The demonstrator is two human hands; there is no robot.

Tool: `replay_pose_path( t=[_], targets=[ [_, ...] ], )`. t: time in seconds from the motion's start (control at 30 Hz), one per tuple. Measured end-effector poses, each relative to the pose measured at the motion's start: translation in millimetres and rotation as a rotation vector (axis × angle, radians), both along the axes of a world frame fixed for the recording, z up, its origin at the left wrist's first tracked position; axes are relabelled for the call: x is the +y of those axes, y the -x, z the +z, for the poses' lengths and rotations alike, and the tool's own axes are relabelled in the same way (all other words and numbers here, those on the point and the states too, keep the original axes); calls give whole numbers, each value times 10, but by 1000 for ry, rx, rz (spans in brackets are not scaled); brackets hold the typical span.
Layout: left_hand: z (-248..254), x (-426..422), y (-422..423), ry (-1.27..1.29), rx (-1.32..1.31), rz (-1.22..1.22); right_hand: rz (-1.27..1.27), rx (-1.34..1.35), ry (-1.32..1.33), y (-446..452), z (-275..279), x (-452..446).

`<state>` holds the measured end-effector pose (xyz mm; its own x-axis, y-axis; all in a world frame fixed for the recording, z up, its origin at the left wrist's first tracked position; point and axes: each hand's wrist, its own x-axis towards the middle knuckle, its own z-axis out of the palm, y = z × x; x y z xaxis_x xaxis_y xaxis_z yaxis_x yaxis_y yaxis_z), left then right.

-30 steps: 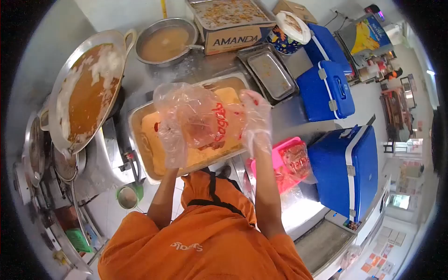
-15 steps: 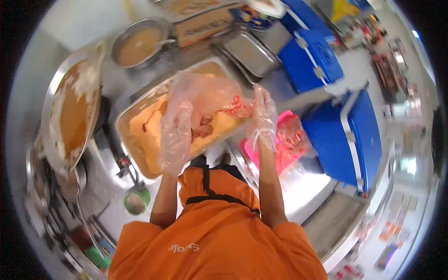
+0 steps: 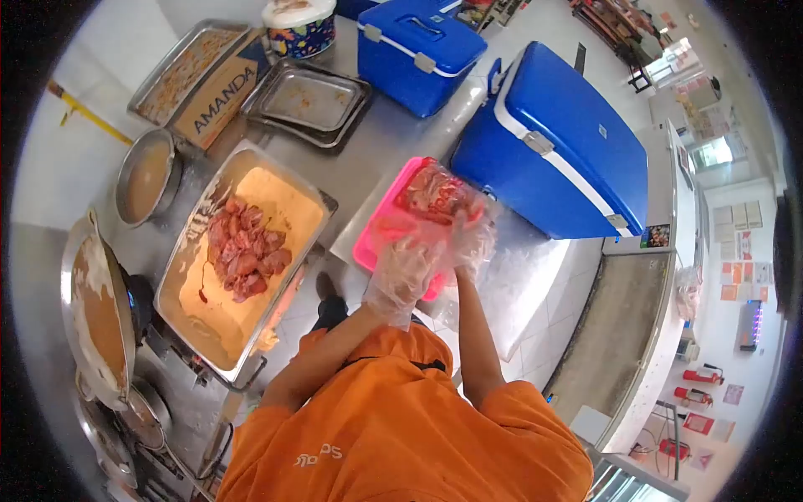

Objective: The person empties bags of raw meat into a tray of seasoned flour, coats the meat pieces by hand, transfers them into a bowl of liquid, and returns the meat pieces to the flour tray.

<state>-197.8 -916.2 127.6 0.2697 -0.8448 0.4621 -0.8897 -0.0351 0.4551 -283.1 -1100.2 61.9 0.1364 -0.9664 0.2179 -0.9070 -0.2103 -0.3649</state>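
**Two gloved hands meet at the pink basin**

Nearest to the person's orange shirt (image 3: 401, 427) are both hands, in thin clear plastic gloves. The left hand (image 3: 407, 269) is over the near part of the pink basin (image 3: 378, 219), with the fingers bent. The right hand (image 3: 473, 244) is just beside it, at the near edge of a clear bag with red contents (image 3: 435, 194). This bag lies in the far part of the basin. The picture is blurred at the fingers, so I cannot tell if either hand grips something or only touches.

I judge that the step in hand is the handling of plastic at this basin. If the bag is to be lifted, the move calls for a sure hold with both hands, because the plastic is thin and probably slippery.

To the left, well apart from the hands, stands a metal tray (image 3: 196, 344) with an orange-coloured mixture (image 3: 288, 205), and a heap of dark red pieces (image 3: 244, 251) lies on it. Beyond the basin stands a large blue cooler (image 3: 577, 125); farther, on the wall, there are red fire extinguishers (image 3: 701, 376).
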Motion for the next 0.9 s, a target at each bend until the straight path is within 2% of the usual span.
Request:
replay_pose_path(
  t=[0.1, 0.2, 0.3, 0.37, 0.43, 0.5, 0.57, 0.67, 0.77, 0.8, 0.83, 0.9],
  targets=[
    [-444, -42, 198, -152, -84, -29, -257, -41, -187, 122, -91, -356],
    [-706, -141, 356, -474, -44, -58, -180, -60, -543, 105, 58, -648],
    [-893, -152, 376, -537, 181, -111, -310, -58, -301, 105, -186, -734],
    [-985, -193, 365, -603, 109, -62, -316, -162, -252, 114, -294, -718],
    [-989, -288, 310, -646, 89, -34, -229, -275, -446, 150, 55, -704],
    [-955, -310, 268, -699, 135, -30, -198, -194, -492, 92, 90, -787],
    [-1009, -351, 247, -739, -43, -21, -154, -133, -458, 78, -52, -867],
    [-1285, -299, 230, -803, -245, -8, -5, 99, -177, 191, -132, -818],
    [-1210, -466, 207, -892, -313, 65, 137, 243, -156, 264, -396, -987],
    [-1152, -507, 225, -933, -313, 97, 168, 221, -133, 272, -452, -992],
    [-1175, -503, 226, -857, -327, 133, 197, 200, -113, 274, -513, -1004],
    [-1280, -416, 262, -701, -358, 192, 108, -26, -222, 246, -153, -851]
  ],
)
